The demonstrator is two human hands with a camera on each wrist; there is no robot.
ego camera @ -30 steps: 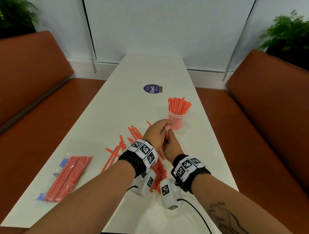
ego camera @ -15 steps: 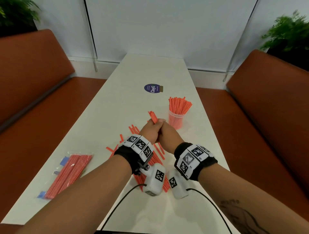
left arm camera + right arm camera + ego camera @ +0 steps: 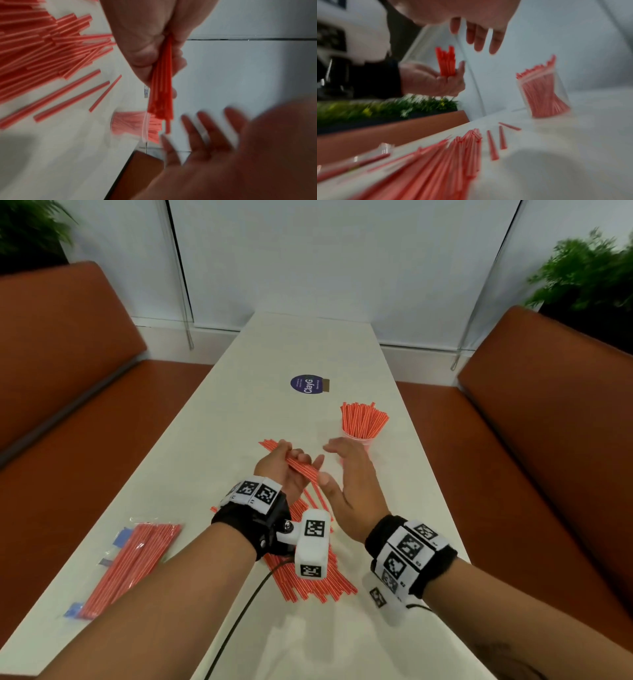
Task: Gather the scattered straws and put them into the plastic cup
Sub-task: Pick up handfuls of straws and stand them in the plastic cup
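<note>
Left hand [image 3: 284, 470] grips a small bundle of red straws [image 3: 298, 465], fingers curled round it, raised above the white table [image 3: 212, 446]. Right hand [image 3: 349, 484] is just beside it, fingers straight and spread, holding nothing (blurred in both wrist views). Plastic cup [image 3: 363, 440] stands upright beyond the right hand, packed with straws. Loose straws [image 3: 308, 577] lie scattered on the table under the wrists. A sealed straw packet [image 3: 132, 563] lies near the left table edge.

White table [image 3: 219, 419], loose straws [image 3: 308, 580], plastic cup [image 3: 359, 441], bagged straws [image 3: 133, 563]
</note>
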